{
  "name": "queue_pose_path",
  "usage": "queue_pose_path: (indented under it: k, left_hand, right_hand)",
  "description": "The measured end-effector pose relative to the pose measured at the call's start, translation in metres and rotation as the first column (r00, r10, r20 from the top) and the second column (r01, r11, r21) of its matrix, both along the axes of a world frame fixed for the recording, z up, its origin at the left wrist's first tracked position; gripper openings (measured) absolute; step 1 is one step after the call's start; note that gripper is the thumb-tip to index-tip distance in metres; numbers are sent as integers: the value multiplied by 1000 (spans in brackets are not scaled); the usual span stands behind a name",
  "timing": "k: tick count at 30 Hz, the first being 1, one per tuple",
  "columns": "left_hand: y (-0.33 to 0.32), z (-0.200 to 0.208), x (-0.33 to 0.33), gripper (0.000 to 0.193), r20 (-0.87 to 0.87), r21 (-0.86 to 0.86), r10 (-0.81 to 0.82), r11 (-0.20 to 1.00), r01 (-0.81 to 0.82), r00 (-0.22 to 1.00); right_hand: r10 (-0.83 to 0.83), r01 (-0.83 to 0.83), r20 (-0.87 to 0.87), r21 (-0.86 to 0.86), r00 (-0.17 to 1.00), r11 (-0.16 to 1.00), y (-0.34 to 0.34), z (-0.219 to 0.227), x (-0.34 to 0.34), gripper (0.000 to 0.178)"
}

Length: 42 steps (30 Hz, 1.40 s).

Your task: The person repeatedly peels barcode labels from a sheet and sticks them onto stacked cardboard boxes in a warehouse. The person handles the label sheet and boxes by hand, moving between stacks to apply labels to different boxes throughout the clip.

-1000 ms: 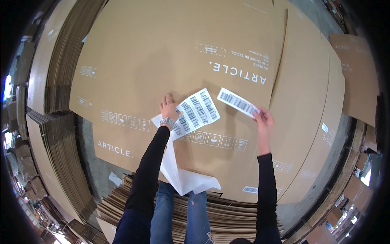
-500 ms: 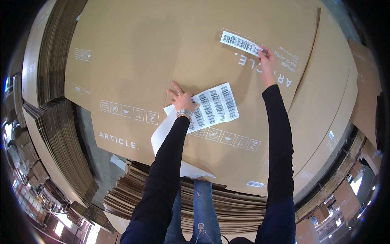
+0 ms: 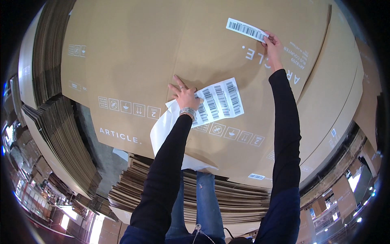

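My right hand [image 3: 273, 45] pinches the right end of a white barcode label [image 3: 245, 29] between thumb and fingers. That label lies along the far right part of a big brown cardboard box panel [image 3: 134, 61], above large white printed lettering. Nearer to me, my left hand [image 3: 186, 97] has its thumb over a white sheet of barcode labels [image 3: 219, 101], while two fingers stretch onto the cardboard. The sheet's paler backing paper [image 3: 160, 130] curls beneath my left forearm and hangs past the panel's near edge. My left palm and remaining fingers hide part of the sheet.
Stacks of flattened cardboard stand on the left [image 3: 67, 134] and below the panel's near edge [image 3: 154, 187]. Grey floor [image 3: 107, 162] shows between them. A seam or edge [image 3: 315, 61] runs along the panel's right side, with more cardboard beyond.
My right hand has shifted the label slightly farther from me, and the dashed outline seen beside it is now covered. The left hand keeps its place on the sheet. The view has moved slightly.
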<state>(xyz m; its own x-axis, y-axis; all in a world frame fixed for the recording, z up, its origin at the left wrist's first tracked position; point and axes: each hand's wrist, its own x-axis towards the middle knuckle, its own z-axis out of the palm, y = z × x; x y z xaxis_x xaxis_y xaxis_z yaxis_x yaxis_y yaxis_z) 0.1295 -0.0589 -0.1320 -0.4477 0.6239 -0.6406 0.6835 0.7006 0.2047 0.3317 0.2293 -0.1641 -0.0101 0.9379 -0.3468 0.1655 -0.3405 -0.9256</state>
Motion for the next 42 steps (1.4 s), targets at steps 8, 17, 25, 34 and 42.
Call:
queue_pose_path:
  k: [8,17,25,34,42]
  left_hand:
    - [1,1,0,36,22,-10,18,1000,-18,1000]
    - [-1,-2,1,33,32,4,45,999,-45,998]
    - [7,0,-3,37,25,-81,-21,996,23,999]
    - [4,3,-8,36,-8,-36,-71,997,70,997]
    - [-164,-15,-26,37,325,458,407,723,-518,854]
  right_hand:
    - [19,-20,68,16,998,1000,2,-1,-3,19]
    - [101,-511,934,96,344,855,5,17,-12,43]
    - [94,-787,958,163,270,595,-41,-18,-112,62]
    - [-102,-380,963,194,250,904,-63,-25,136,65]
    - [412,115,836,-479,362,870,-475,58,374,55]
